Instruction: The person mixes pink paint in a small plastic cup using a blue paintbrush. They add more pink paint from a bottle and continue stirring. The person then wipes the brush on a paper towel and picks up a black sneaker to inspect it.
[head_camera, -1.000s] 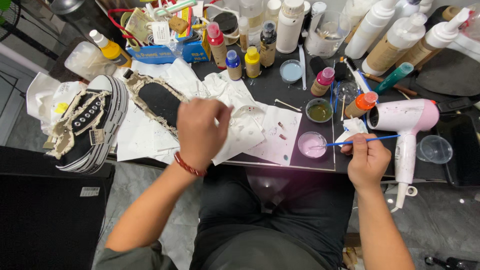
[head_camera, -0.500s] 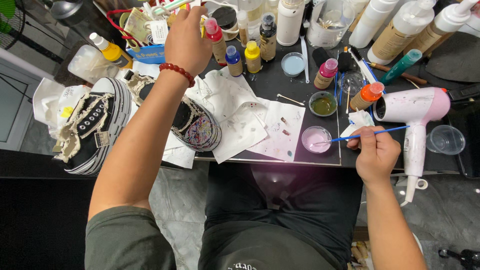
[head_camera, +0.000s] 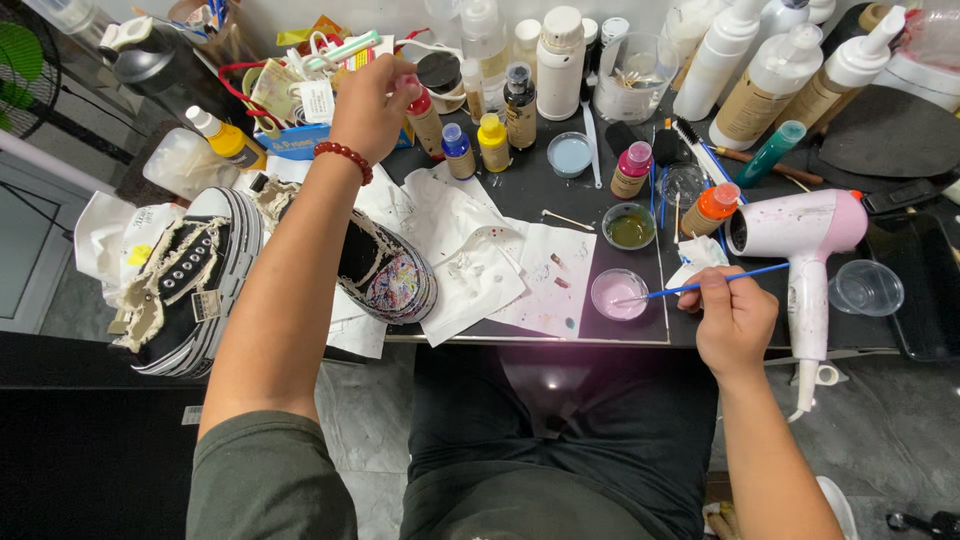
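A crowded black table (head_camera: 520, 200) fills the scene, strewn with paint bottles, white pump bottles, stained paper sheets (head_camera: 500, 265) and a pink hair dryer (head_camera: 800, 235) lying at the person's right. The left hand (head_camera: 372, 100) is stretched to the far side of the table, its fingers (head_camera: 398, 82) curled around the top of a red-capped bottle (head_camera: 425, 118) that stands upright in a row with a blue-capped bottle (head_camera: 457, 150) and a yellow-capped bottle (head_camera: 492, 142). The red-capped bottle sits directly under and just beyond the fingertips; its long axis is vertical, and the left hand is by far the nearer of the two. The left forearm crosses over a painted black shoe (head_camera: 385, 270) lying on the paper; a second, frayed black shoe (head_camera: 185, 290) rests at the table's left edge. The right hand (head_camera: 735, 320) stays near the table's front edge, fingers pinched closed on a thin blue paintbrush (head_camera: 715, 283), which lies almost level and points left, its tip dipped in a small cup of pink paint (head_camera: 620, 293). A cup of green paint (head_camera: 630, 226) stands just behind it, near an orange-capped bottle (head_camera: 714, 208).
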